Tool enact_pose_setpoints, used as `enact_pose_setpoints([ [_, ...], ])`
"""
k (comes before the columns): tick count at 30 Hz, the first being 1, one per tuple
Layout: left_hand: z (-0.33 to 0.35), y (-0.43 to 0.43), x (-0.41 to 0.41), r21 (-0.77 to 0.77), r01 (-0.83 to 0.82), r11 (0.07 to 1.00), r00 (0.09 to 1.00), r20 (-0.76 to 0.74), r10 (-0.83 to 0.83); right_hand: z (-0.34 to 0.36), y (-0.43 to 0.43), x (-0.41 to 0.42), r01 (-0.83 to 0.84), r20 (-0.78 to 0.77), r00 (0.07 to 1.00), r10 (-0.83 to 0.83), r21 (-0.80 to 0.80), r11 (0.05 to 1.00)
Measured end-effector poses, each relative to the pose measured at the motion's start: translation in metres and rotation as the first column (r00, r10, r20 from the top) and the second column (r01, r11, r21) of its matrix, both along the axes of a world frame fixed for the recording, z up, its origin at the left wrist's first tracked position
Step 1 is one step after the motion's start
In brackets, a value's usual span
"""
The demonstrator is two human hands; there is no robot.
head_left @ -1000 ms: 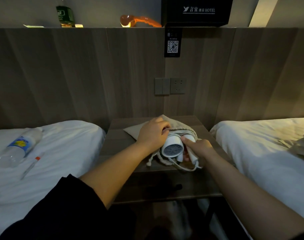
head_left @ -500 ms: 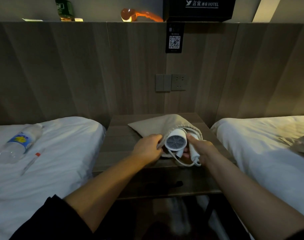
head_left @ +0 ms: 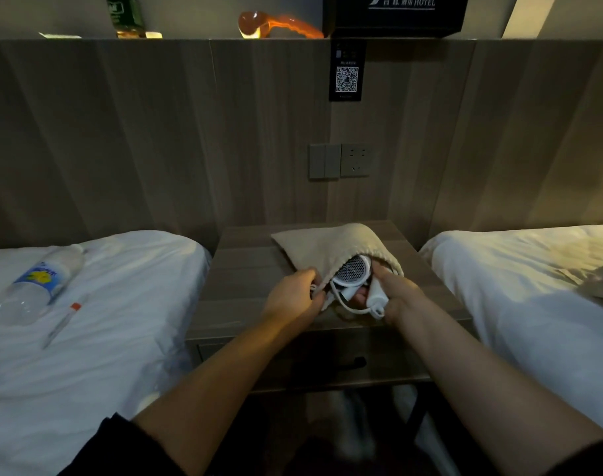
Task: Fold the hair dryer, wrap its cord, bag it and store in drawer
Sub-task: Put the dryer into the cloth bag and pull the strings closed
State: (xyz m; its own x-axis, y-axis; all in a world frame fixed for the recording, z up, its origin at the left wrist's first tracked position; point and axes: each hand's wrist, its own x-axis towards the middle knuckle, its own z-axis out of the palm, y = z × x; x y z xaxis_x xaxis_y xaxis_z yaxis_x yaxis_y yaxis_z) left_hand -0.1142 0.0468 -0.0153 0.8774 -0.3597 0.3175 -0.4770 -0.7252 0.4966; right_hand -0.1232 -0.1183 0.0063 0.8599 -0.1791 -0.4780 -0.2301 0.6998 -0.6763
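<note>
Dryer (head_left: 352, 273) front hidden in bag (head_left: 322, 244)

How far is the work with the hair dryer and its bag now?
Looks done: the hair dryer is folded. In hand: the right hand pushes it into the beige bag, whose mouth the left hand holds open; a cord loop hangs outside. Left: close the bag, open the drawer, store it.

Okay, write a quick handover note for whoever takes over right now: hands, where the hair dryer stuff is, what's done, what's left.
Left hand: pinching the bag's mouth open.
Right hand: gripping the hair dryer by its folded handle, pushing it in.
Beige drawstring bag lies on the nightstand; dryer partly inside, cord loop hanging out.
Done: folded.
Left: tuck in the cord, finish bagging, store in the closed drawer.
</note>
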Motion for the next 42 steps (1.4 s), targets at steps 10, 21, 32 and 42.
enact_pose_setpoints([
  [10,0.005,0.011,0.005,0.028,-0.206,0.978,0.978,0.025,0.205,0.001,-0.01,0.001,-0.136,0.027,0.991,0.134,0.251,0.958],
  [21,-0.009,-0.011,0.0,0.109,-0.092,0.99,0.965,-0.234,0.115,-0.005,-0.022,0.007,-0.165,-0.018,0.986,0.167,0.095,0.982],
  [32,-0.001,-0.006,0.002,0.087,-0.092,0.992,0.966,-0.233,0.11,-0.038,0.004,0.032,-0.027,-0.032,0.999,0.025,-0.048,0.998],
  [42,-0.014,0.004,0.009,0.039,-0.142,0.989,0.982,-0.116,0.146,-0.021,-0.023,-0.033,0.127,0.142,0.985,0.098,-0.981,0.148],
])
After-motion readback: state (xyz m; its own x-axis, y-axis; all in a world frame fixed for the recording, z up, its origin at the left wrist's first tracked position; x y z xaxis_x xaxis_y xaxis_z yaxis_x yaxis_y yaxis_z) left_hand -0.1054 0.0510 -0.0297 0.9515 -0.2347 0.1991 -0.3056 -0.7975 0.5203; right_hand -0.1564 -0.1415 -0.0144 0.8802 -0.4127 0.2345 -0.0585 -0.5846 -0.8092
